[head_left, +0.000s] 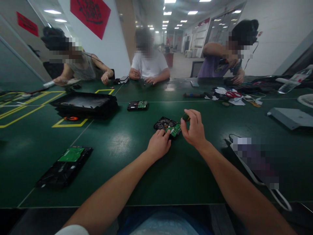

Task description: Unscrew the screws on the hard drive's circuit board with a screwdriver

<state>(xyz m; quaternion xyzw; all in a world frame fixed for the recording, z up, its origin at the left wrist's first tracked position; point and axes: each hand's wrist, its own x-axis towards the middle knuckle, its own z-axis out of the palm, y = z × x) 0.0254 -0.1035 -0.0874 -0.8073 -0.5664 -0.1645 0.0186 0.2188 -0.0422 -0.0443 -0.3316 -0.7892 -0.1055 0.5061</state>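
A black hard drive [162, 123] lies on the green table in front of me, its green circuit board [175, 130] facing up. My left hand [158, 143] grips the drive's near side, with fingertips on the edge of the board. Just to the right, my right hand [195, 130] is closed around a screwdriver [186, 117]. Only its short dark handle shows, between thumb and fingers. The shaft is hidden, so I cannot tell whether its tip touches the drive.
Other hard drives lie at near left [66, 164] and farther back [137, 105]. A black tray [84, 101] stands at the left, with an orange-handled tool [70, 118] beside it. At the right are a phone-like device [255, 161] and a grey box [293, 117]. Three people sit opposite.
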